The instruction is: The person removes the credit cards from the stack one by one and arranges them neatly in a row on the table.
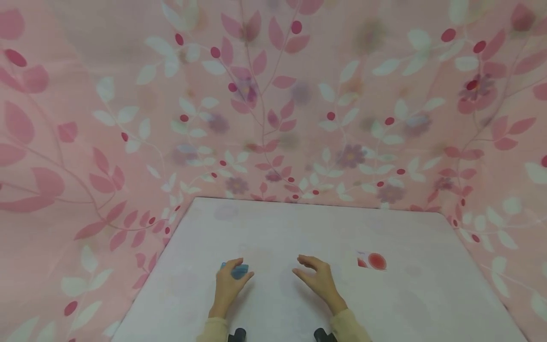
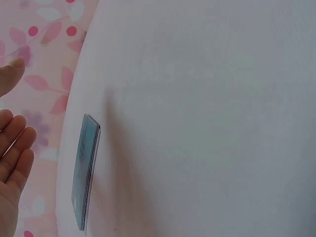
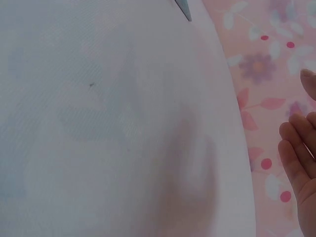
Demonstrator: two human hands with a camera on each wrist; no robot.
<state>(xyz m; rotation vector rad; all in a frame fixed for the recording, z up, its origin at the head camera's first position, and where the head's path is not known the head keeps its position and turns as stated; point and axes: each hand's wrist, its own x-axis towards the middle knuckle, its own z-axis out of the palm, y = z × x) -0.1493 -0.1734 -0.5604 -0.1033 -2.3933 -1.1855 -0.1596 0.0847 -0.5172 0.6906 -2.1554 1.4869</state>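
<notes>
Curtain, left side: a pink cloth [image 1: 77, 142] with a print of leaves, berries and small flowers hangs behind and beside the table; in the head view it fills the whole upper part.
Table: a white table [image 1: 278, 228] with a faint pattern; both hands are over its near part.
Left hand: the left hand [image 1: 228, 285] is over the near left part of the table, the fingers [image 2: 15, 143] straight and slightly spread, the thumb apart from them. It holds nothing.
Blue cards: a thin stack of blue cards [image 1: 237, 270] lies flat on the table, just at the fingertips of the left hand. In the head view the fingers seem to touch it or to cover its edge; in the left wrist view the stack [image 2: 85, 173] lies near the table edge, a little apart from the palm. I cannot tell if there is real contact.
Right hand: the right hand [image 1: 316, 278] is near the middle of the table, well apart from the cards, the fingers [image 3: 296, 148] relaxed and lightly bent, the thumb pointing to the left. It holds nothing.
Red sticker: a round red mark [image 1: 377, 261] with a small red piece beside it lies flat on the table, to the right of the right hand and apart from it.
Sleeves: light beige sleeves [image 1: 348, 327] cover both wrists at the bottom edge of the head view.
</notes>
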